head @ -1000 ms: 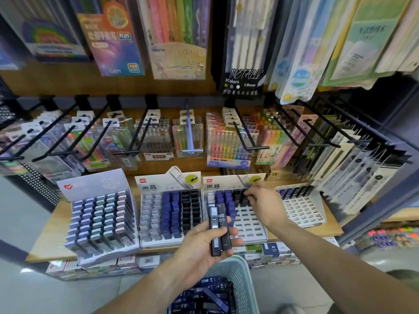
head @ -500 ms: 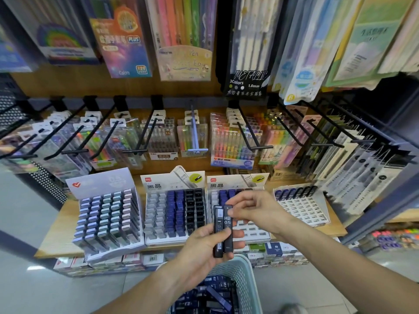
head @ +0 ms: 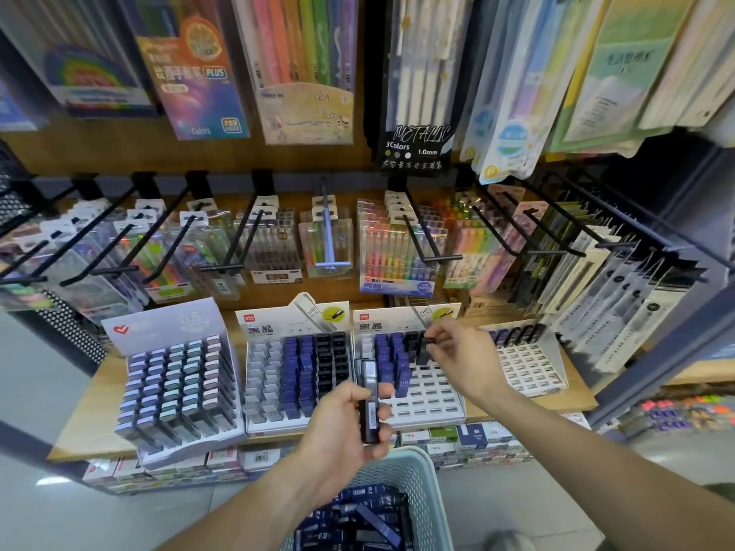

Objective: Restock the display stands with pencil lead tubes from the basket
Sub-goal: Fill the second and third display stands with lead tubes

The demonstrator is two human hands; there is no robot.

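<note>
Right hand [head: 457, 355] is pinching a black lead tube [head: 424, 347] upright over the third stand's [head: 433, 399] black column, empty slots lying just nearer; left hand [head: 342, 423] is gripping spare tubes [head: 369, 403] vertically above the basket [head: 417, 475].

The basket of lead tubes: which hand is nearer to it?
Left. The left hand, gripping tubes, hovers just above the basket rim; the right hand is up at the third stand.

Black peg hooks [head: 431, 248] overhang the far side of the display stands [head: 429, 395]; near side is open above the basket [head: 413, 467].
</note>
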